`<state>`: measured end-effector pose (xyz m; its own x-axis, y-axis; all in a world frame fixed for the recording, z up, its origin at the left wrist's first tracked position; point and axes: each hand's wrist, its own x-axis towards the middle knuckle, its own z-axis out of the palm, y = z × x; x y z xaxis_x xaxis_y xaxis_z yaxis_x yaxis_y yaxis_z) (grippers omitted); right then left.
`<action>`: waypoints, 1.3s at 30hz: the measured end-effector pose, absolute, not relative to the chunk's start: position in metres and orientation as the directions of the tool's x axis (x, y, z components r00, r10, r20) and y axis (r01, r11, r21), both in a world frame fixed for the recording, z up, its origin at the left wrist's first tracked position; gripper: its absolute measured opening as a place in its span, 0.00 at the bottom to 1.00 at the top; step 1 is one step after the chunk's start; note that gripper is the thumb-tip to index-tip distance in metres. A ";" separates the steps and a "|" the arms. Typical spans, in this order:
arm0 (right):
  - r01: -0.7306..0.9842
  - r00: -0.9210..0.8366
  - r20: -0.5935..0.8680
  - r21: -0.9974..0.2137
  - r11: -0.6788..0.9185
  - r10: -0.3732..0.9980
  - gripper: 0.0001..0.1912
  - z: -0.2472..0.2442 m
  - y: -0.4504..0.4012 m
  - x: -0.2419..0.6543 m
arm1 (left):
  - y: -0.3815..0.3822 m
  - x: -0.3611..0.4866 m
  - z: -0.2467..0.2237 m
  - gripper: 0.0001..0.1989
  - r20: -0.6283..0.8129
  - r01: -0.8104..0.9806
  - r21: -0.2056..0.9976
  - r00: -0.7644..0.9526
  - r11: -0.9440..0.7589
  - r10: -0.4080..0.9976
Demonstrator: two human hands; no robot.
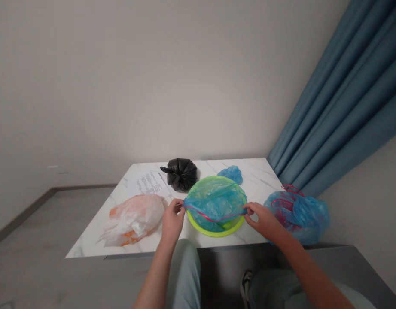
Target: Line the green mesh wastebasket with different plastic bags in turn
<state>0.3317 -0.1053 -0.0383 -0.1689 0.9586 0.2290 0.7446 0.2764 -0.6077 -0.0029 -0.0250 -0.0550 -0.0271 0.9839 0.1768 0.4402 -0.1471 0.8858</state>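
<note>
My left hand [172,222] and right hand [264,220] pinched the limp, slippery blue plastic bag [214,201] by its red drawstring [206,216], the surest hold, above the green plastic basin [217,231].

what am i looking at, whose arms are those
This is one picture from a camera worn on a person's head, looking down, so those arms are the wearer's own. No machine is involved. On the white marble table sits a green basin lined with a blue bag. The left hand and right hand both pinch the bag's edge, which has a red drawstring. Around them lie a black bag, a sheet of paper, a white bag, a small blue bag and a red-handled bag.
</note>
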 end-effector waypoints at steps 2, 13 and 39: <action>0.731 -0.166 0.259 -0.615 0.295 0.952 0.05 -0.042 -0.109 0.330 | -0.035 -0.002 -0.062 0.08 0.151 0.352 0.927 -0.037 -0.129 0.988; 0.805 -0.180 0.300 -0.502 0.315 0.937 0.12 -0.082 -0.139 0.318 | -0.071 -0.004 -0.090 0.14 0.048 0.044 0.998 0.075 -0.051 0.996; 0.929 0.024 0.259 -0.364 0.074 0.965 0.13 -0.111 -0.130 0.320 | -0.063 -0.002 -0.108 0.10 0.282 0.420 0.875 -0.037 -0.241 0.959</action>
